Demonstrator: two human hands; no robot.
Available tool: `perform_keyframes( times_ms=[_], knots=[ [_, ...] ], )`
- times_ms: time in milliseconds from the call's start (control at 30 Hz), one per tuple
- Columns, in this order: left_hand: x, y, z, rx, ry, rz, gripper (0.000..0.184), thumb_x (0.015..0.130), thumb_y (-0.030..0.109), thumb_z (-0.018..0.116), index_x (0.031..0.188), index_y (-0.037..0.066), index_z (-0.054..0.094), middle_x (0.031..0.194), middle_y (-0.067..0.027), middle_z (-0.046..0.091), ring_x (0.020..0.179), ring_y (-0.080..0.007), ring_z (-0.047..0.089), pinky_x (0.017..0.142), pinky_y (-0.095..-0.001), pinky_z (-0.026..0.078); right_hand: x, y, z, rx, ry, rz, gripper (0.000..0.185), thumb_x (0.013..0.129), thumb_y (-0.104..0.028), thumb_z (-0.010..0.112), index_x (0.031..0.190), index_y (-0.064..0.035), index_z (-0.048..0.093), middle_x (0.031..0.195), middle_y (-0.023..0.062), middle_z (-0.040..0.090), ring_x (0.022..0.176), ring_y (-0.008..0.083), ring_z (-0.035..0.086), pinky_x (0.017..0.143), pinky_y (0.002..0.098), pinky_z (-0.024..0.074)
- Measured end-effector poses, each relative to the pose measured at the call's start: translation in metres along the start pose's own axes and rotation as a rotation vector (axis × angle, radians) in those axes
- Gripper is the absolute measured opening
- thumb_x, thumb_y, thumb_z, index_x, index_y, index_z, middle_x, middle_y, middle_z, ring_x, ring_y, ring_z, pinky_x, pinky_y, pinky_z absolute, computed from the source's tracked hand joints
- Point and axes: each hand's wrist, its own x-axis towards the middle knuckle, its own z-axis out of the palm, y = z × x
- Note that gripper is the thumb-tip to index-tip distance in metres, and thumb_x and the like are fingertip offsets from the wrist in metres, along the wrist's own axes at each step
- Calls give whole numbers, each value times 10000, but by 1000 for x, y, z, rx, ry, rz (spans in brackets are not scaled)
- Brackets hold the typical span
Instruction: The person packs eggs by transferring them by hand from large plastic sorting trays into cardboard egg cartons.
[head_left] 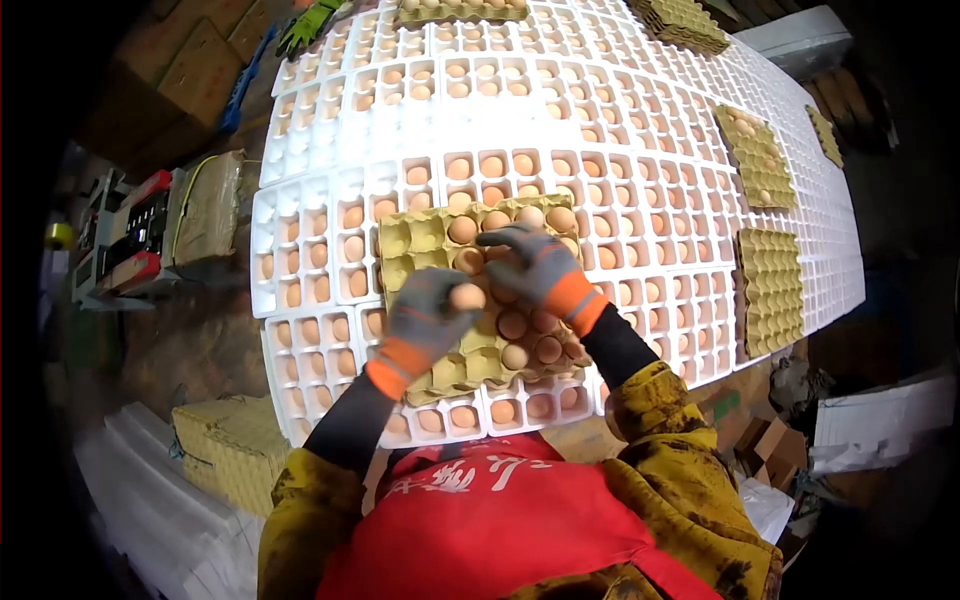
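My left hand (pixel 430 310), in a grey glove with an orange cuff, is closed around a brown egg (pixel 467 297) above a yellowish pulp egg tray (pixel 396 238). My right hand (pixel 540 265), gloved alike, reaches over the same tray with its fingers bent down among the eggs. Blur and overlap hide whether those fingers grip an egg. More brown eggs (pixel 512 322) sit in the tray's right part, while several cups on its left side are bare. Beneath and around it lie white foam trays (pixel 262 240) with eggs in many of their pockets.
More pulp trays (pixel 770 290) rest on the foam trays at the right. Green gloves (pixel 308 28) lie at the far left corner. A machine with red parts (pixel 150 225) stands left. Stacked pulp trays (pixel 228 440) and white foam pieces (pixel 150 490) are at the lower left.
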Motion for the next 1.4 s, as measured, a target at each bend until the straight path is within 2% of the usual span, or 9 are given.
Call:
perform_keyframes(
  times_ms=[133,233,400,500,633,733,933,1067,1400],
  knots=[
    [9,-24,-26,-833,180,-439,407,856,75,690,1241,36,563,1104,-67,632,987,-155,632,829,-302,552,17,-10,52,-818,-246,-170,541,744,-301,778,1242,-154,626,1169,98,641,987,264,651,792,386,536],
    [38,-14,-23,-439,108,-534,410,880,94,653,1277,53,559,1161,-70,634,1027,-179,635,874,-319,542,12,-8,17,-30,-104,26,423,823,-197,712,1222,-69,650,1058,119,676,915,215,665,777,352,543],
    [80,-14,10,697,-139,13,455,846,248,714,1274,154,592,1267,-122,609,1085,-328,619,928,-425,511,-13,25,-54,1210,138,379,366,857,-153,702,1207,-47,679,1143,42,667,1024,147,634,848,307,534],
    [87,-18,5,549,-47,41,349,891,194,654,1223,109,589,1165,-95,648,990,-270,657,831,-388,551,16,37,-61,605,-101,252,392,877,-166,676,1267,-126,660,1235,64,624,1042,192,637,864,316,534],
    [64,-24,-31,-991,109,-533,419,892,111,600,1294,18,526,1112,-105,637,803,-174,659,653,-291,551,52,22,-39,-579,-150,-159,245,825,-225,699,1061,-162,698,1162,131,605,1000,315,670,802,434,550],
    [47,2,-36,-995,183,-442,498,939,187,612,1404,49,499,1099,-86,649,797,-148,654,660,-263,549,74,24,-13,-900,-398,-149,233,875,-213,611,1075,-158,718,1098,148,620,900,333,682,729,443,552],
    [72,37,9,510,-140,-67,448,804,351,772,1197,153,686,1236,-165,614,1097,-305,624,934,-408,516,43,53,-53,60,12,118,560,786,-448,760,1207,-85,691,1078,151,705,981,270,673,844,381,534],
    [98,13,56,1008,-416,-82,457,787,444,730,1136,155,666,1275,-163,591,1109,-324,610,941,-440,499,-7,66,-70,805,172,433,364,972,-239,592,1256,-16,637,1113,45,676,991,142,626,863,273,504],
    [-12,-41,-122,55,362,-292,449,733,144,871,1132,58,683,1235,-118,602,1181,-275,583,967,-388,504,-11,-15,2,830,203,388,385,984,-188,567,1316,6,582,1089,69,666,825,133,626,690,270,513]
  ],
)
